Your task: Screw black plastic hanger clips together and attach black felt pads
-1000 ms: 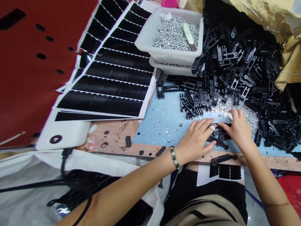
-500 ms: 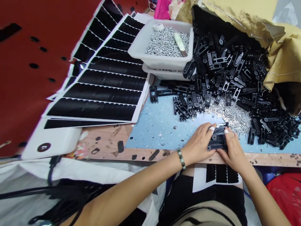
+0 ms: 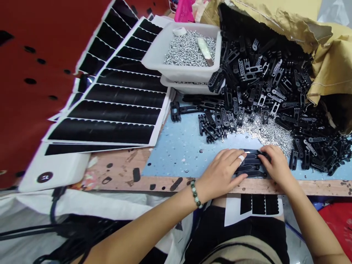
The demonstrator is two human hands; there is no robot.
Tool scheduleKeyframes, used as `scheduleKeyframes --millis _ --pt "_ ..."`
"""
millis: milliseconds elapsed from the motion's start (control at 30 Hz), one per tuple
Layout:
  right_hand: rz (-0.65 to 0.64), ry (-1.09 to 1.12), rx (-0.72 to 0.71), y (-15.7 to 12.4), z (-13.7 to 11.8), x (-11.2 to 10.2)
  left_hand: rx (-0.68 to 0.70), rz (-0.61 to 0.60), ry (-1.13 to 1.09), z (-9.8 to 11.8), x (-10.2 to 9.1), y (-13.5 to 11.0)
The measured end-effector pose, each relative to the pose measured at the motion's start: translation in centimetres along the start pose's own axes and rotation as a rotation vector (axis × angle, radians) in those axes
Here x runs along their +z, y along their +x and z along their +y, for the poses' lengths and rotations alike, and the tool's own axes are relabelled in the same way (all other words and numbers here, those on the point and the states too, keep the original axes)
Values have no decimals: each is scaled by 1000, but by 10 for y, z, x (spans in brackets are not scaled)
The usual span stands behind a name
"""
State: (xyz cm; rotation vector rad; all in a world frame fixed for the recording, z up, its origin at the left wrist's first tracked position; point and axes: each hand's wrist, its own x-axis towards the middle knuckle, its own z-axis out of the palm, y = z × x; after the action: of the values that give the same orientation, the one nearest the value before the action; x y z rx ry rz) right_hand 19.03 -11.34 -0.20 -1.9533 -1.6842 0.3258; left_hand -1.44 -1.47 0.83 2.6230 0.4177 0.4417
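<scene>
Both my hands rest on a small row of black plastic brackets [image 3: 251,164] lying flat on the light blue mat [image 3: 181,146] near the table's front edge. My left hand [image 3: 221,172], with a bead bracelet at the wrist and a white band on one finger, presses its fingers on the left ends of the brackets. My right hand [image 3: 276,165] curls its fingers over their right ends. Just beyond lies a heap of small silver screws [image 3: 271,132].
A big pile of black brackets [image 3: 269,84] spills from a torn brown sack [image 3: 327,62] at the right. Stacked white trays [image 3: 176,69] hold screws at the back. Sheets of black scalloped stickers [image 3: 121,99] fan out at left; a sticker sheet [image 3: 254,207] lies on my lap.
My hands gathered several brackets from the mat, pulled them together toward the front edge, and now hold them flat in a row. The view shifted slightly left.
</scene>
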Motion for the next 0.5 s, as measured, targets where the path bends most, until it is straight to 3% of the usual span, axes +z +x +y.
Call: scheduleKeyframes --millis 233,500 --pt "-73 -42 1 7 1 -2 -39 -63 132 6 1 10" --pt "-44 4 3 6 1 0 -45 -97 215 8 5 21"
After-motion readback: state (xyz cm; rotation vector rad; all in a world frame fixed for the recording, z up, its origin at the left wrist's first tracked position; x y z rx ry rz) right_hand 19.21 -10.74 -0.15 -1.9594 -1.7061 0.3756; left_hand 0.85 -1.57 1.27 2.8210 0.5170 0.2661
